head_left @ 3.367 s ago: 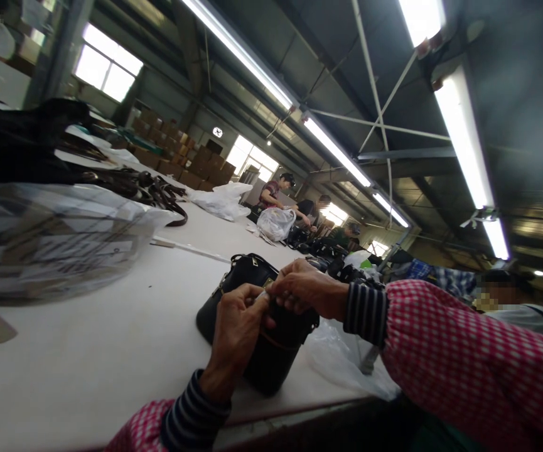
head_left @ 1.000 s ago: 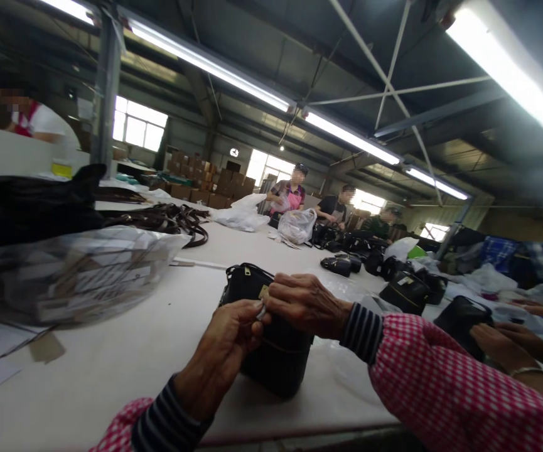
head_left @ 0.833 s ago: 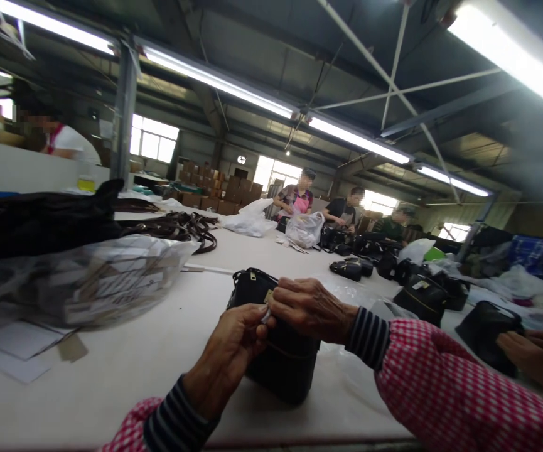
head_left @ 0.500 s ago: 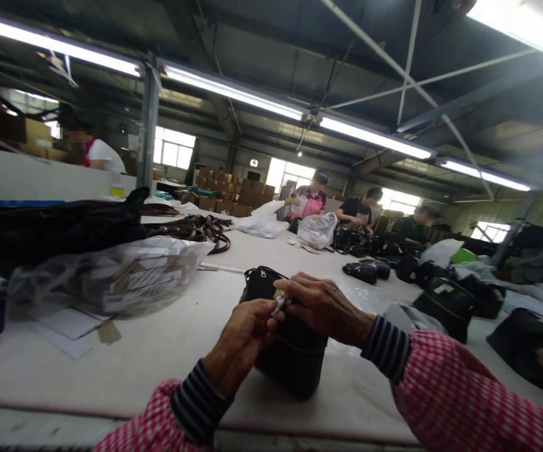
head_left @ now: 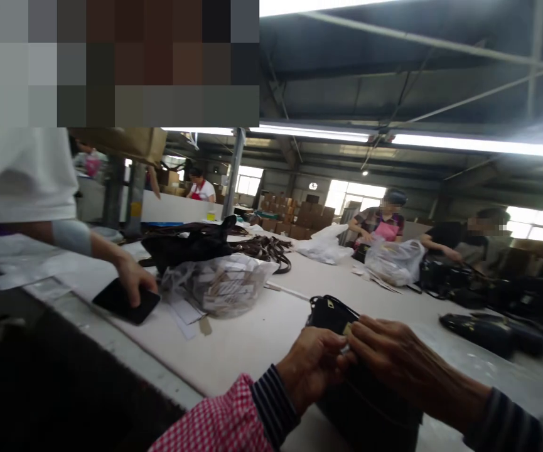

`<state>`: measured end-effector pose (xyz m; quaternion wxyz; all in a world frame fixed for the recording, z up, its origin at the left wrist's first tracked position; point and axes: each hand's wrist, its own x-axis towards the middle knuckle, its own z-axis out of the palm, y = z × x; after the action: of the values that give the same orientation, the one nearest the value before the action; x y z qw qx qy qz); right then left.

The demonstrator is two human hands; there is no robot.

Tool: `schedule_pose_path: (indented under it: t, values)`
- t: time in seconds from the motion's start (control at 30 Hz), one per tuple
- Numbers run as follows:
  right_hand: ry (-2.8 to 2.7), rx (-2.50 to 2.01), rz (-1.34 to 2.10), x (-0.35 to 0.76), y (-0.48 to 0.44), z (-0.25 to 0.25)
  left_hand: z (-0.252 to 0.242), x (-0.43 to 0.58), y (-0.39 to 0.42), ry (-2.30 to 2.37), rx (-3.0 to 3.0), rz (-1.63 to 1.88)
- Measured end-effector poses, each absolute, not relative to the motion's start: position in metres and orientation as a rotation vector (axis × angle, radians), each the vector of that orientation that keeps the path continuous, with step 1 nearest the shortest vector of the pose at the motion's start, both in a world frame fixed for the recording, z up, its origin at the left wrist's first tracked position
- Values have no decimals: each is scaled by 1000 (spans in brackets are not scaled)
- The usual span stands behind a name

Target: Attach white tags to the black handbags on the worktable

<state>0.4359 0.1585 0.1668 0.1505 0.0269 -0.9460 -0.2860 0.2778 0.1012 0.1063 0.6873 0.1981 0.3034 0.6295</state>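
the black handbag stands upright on the white table, directly under the grip, its tall axis rising from the tabletop to the meeting of the two hands. the right hand is the nearer, lying across the bag's upper front from the right, its fingers close beside a small gold tag; whether they are clenched on the tag or only resting there i cannot tell. the left hand comes in from the lower left, curled and pinching a small silvery piece just under the tag, though the piece is mostly hidden.

the bag's surface is dark, smooth and leather-like, with a slim strap fitting at its top. a pink gingham sleeve and a striped cuff cover the left arm.

left of the grip lies a clear plastic bag of paper tags, with dark leather straps beyond it. further left, a co-worker's hand rests on a black phone. right of the grip lie more black bags.
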Motion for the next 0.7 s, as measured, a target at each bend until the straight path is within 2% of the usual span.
schedule_pose_path:
  t: [0.27, 0.5, 0.6, 0.7]
  values:
    - [-2477, 234, -810, 443, 185, 145, 102, 288, 94, 586, 483, 1510]
    - [-2481, 115, -706, 443, 182, 145, 96, 291, 95, 571, 525, 1556]
    - [-2345, -39, -707, 456, 164, 146, 92, 293, 94, 578, 576, 1559]
    - [-2172, -400, -492, 476, 146, 130, 88, 291, 91, 688, 676, 1539]
